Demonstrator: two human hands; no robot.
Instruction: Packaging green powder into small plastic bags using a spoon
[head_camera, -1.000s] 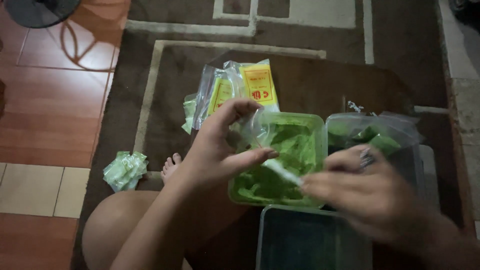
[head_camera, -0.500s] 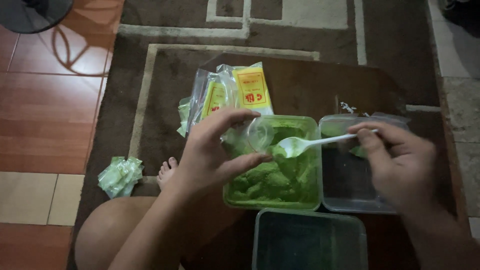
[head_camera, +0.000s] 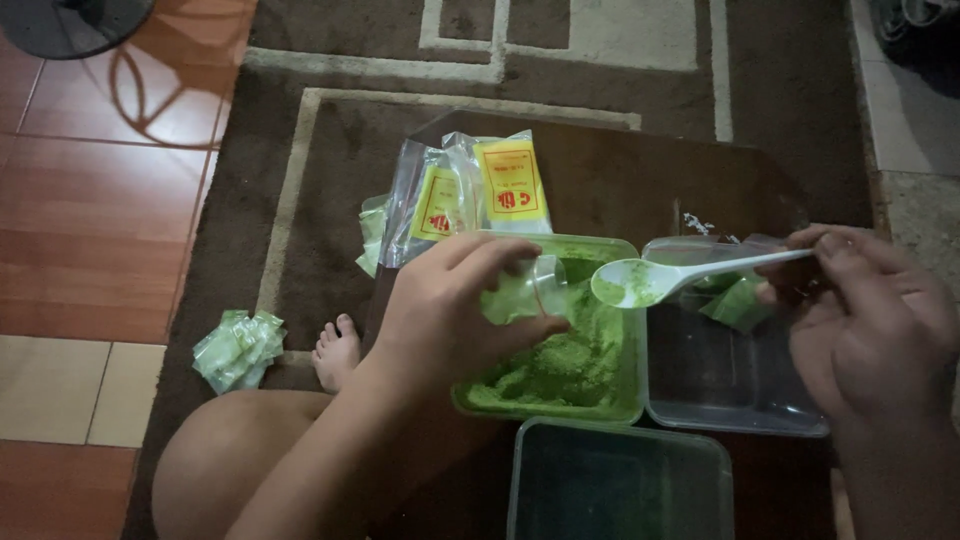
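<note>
My left hand (head_camera: 448, 315) holds a small clear plastic bag (head_camera: 525, 290) open over a rectangular tub of green powder (head_camera: 570, 365). My right hand (head_camera: 865, 320) grips the handle of a white plastic spoon (head_camera: 680, 275). The spoon's bowl carries a little green powder and hovers just right of the bag's mouth, above the tub.
A clear tub (head_camera: 735, 375) with several green packets stands right of the powder tub. A dark lid (head_camera: 620, 485) lies in front. Packs of clear bags with yellow labels (head_camera: 470, 195) lie behind. A pile of green packets (head_camera: 238, 345) sits on the rug by my foot (head_camera: 335, 350).
My right hand drew back to the right and lifted the spoon out of the powder. The spoon now sits level beside the bag's mouth. My left hand stayed over the tub.
</note>
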